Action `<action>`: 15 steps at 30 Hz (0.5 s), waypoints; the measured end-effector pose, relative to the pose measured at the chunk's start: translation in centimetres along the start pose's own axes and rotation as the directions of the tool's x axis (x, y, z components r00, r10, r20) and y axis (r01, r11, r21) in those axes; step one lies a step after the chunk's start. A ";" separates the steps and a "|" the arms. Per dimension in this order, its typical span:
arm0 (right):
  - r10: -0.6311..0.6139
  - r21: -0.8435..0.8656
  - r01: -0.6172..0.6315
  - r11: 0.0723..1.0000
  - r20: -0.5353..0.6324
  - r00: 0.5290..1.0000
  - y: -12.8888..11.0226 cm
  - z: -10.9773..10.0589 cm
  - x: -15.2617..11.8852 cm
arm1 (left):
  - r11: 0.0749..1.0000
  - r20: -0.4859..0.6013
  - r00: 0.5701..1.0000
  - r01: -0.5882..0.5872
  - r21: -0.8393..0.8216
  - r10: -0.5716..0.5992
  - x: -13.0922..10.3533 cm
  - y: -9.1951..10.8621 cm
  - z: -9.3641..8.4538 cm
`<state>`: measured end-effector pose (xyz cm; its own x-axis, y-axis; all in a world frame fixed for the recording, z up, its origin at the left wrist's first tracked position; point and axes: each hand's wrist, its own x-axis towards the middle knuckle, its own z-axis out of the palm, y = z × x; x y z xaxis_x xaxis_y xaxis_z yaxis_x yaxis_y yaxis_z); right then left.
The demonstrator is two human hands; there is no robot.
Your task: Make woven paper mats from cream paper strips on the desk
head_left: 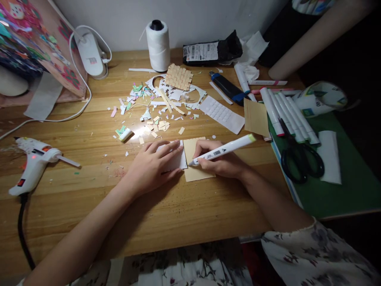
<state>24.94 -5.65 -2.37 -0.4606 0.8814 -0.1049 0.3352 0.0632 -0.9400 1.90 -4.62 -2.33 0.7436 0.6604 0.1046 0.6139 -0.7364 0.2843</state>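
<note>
My left hand lies flat, fingers stretched out, on a white piece of card. The card's right edge overlaps a square of tan paper on the table. In my right hand is a white marker with a pale yellow-green end, gripped like a pen. Its tip points down at the tan paper, right beside the card's edge. The right hand's side rests on the tan paper. Part of the white card is hidden under my left fingers.
Paper scraps and a woven tan square lie beyond my hands, before a thread spool. A glue gun is at left. Black scissors, several markers and a utility knife are at right.
</note>
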 end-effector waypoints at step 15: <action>0.001 0.383 0.073 0.921 -0.190 0.982 0.3 0.0 0.4 | 0.991 0.015 0.998 -0.060 0.119 0.059 -1.8 1.4 -0.4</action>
<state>24.87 -5.32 -2.67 -0.2956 0.9544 -0.0424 -0.0397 -0.0566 -0.9976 1.27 -6.76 -1.76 0.7825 0.6134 0.1066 0.5950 -0.7872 0.1621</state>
